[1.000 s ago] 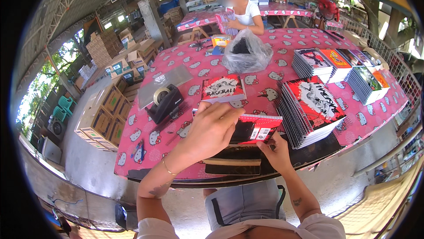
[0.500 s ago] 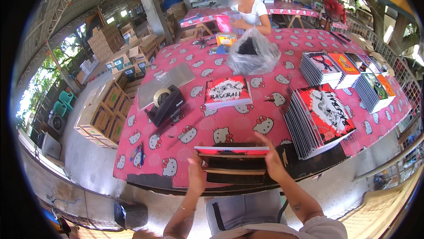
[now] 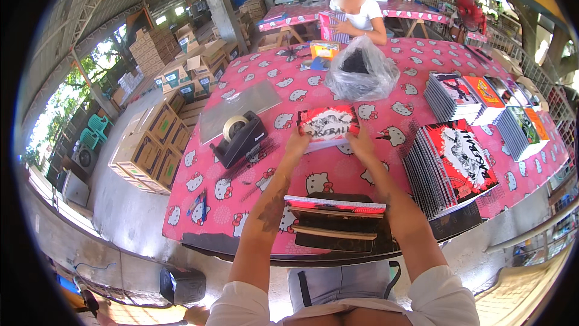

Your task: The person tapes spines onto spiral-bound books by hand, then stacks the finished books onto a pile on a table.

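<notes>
My left hand (image 3: 297, 145) and my right hand (image 3: 361, 147) reach forward across the pink table. They hold a short stack of notebooks (image 3: 329, 122) by its two near corners, fingers closed round the sides. The top cover is red and white with black lettering and a drawing. Between my forearms, at the near table edge, a dark wooden holder (image 3: 335, 235) has a red-covered notebook (image 3: 338, 205) lying along its top, its white page edge toward me. To the left of the stack stands a black tape dispenser (image 3: 241, 143) with a roll of clear tape.
A tall stack of spiral notebooks (image 3: 449, 166) rises at the right, with smaller stacks (image 3: 455, 98) behind it. Clear plastic sheets (image 3: 241, 109) lie at the left. Beyond, a clear plastic bag (image 3: 365, 72) sits near a co-worker (image 3: 365, 15) holding pink notebooks. Cardboard boxes (image 3: 151, 148) fill the floor left.
Both hands have left the notebook in the wooden holder and moved forward to the short notebook stack, closing on its sides. The view has shifted slightly; the co-worker's pink notebooks are now more upright.
</notes>
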A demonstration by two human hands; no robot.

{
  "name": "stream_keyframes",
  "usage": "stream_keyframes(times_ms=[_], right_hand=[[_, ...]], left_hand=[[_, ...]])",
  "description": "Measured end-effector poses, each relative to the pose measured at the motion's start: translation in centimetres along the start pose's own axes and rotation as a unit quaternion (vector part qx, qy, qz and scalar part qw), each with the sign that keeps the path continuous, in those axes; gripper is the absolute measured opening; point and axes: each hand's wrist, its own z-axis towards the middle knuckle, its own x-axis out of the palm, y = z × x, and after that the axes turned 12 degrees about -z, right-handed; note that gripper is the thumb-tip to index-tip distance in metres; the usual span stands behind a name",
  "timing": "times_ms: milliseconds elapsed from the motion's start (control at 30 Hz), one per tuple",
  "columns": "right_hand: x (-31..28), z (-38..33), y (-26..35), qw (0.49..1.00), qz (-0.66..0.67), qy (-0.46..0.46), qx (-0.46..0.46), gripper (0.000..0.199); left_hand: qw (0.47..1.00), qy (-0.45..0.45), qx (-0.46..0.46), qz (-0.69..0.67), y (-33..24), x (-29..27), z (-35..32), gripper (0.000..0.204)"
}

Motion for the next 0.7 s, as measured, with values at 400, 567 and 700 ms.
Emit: stream_keyframes(times_ms=[400,567,700], right_hand=[[-12.3,-13.9,4.4,0.981,0.053,-0.098,-0.16,0.069],[-10.0,-23.1,14.5,0.861,-0.188,-0.135,-0.453,0.038],[-9.9,-22.2,9.7,0.868,-0.258,-0.037,-0.423,0.023]], left_hand=[[0.926,-0.106,0.268,0.245,-1.2,-9.0,-11.9,0.045],[0.89,-0.084,0.236,0.38,1.2,-9.5,-13.3,0.02],[0.923,-0.144,0.283,0.216,-7.8,-9.8,-20.9,0.022]])
